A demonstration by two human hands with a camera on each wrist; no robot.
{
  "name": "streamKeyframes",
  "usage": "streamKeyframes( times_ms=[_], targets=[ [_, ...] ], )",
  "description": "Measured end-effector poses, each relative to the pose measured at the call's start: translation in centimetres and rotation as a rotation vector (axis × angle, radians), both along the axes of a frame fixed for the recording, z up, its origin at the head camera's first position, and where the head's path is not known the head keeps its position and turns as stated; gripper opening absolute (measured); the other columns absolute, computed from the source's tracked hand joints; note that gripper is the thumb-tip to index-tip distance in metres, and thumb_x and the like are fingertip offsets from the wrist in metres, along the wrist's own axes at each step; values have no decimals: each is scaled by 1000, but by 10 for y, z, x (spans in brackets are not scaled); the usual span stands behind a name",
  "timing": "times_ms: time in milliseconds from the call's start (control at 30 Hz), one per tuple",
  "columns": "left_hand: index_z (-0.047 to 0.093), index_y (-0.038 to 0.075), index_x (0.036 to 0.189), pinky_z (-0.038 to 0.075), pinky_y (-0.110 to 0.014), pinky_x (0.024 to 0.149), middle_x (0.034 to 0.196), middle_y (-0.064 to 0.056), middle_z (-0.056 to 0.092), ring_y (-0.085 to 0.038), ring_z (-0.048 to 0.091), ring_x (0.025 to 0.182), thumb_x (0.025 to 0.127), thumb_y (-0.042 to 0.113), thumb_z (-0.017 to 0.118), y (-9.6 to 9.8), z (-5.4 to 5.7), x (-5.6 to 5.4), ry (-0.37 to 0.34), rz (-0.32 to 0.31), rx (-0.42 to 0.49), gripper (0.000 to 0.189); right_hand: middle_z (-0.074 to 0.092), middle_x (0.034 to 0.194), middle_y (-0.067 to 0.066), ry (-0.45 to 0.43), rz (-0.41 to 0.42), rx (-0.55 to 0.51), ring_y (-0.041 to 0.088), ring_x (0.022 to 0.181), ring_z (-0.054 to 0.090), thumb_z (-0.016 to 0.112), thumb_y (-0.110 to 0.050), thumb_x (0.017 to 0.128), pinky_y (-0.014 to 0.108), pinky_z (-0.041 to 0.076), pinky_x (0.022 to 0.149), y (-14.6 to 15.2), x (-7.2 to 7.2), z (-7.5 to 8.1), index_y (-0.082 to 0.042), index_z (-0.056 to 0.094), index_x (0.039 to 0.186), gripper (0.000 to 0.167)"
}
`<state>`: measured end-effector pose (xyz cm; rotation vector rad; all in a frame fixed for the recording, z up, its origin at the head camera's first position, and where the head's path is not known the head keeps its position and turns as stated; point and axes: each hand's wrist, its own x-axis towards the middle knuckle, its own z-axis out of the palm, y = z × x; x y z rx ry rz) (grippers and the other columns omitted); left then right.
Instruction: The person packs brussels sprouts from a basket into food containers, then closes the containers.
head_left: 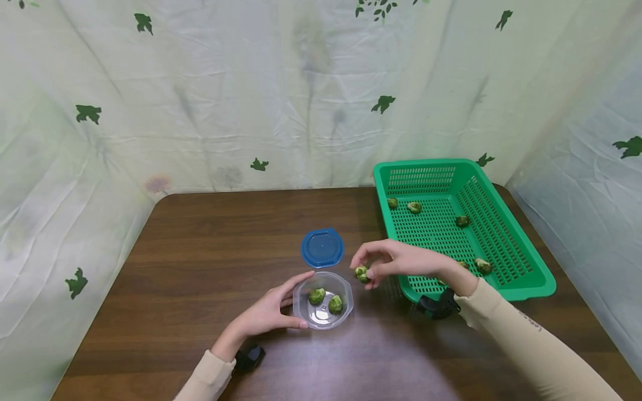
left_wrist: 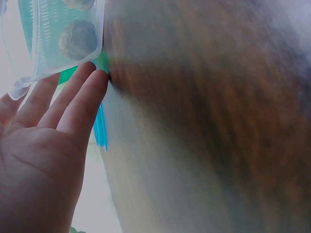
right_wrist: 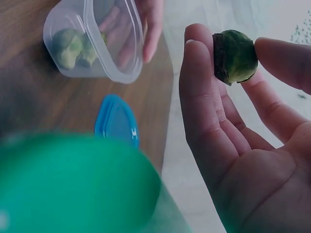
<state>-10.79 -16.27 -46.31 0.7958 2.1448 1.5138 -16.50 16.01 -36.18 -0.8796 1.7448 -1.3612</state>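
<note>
A clear plastic container point(head_left: 323, 326) stands on the table with two Brussels sprouts point(head_left: 316, 296) inside. My left hand point(head_left: 271, 309) holds it from the left, thumb at the near rim and fingers at the far side. In the left wrist view, fingertips point(left_wrist: 99, 77) touch the container wall. Just right of the container and above the table, my right hand point(head_left: 388, 260) pinches another Brussels sprout point(right_wrist: 235, 57) between thumb and fingers. A blue lid point(head_left: 322, 248) lies flat behind the container.
At the right stands a green slotted basket point(head_left: 526, 292) with several Brussels sprouts scattered in it; my right forearm crosses over its near left corner. The brown wooden table point(head_left: 215, 239) meets a pale patterned curtain point(head_left: 210, 111) at the back and sides.
</note>
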Motion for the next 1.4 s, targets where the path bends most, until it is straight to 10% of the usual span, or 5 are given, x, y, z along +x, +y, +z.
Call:
streamKeyframes(
  times_ms=[633,967,1400],
  targets=[
    [27,19,150,39,-37,103,149,-12,33,-29,40,131,80,20,80,1,1,0,-13,-7,5,88,59,102,14,4,96,58,22,81,63,50,4,93,59,51,77,-38,12,-17,8,55,115,23],
    [27,19,150,39,-38,103,149,-12,32,-29,39,131,80,20,80,1,1,0,-16,-5,4,88,57,100,9,-31,129,90,23,80,66,52,7,91,37,58,72,-54,17,-30,11,55,114,24],
    [27,20,151,40,-38,102,149,-14,32,-31,40,130,81,20,79,0,2,1,-8,-10,1,88,59,93,3,39,108,145,21,73,67,56,5,90,42,58,69,-67,23,-32,5,59,110,20]
  ],
)
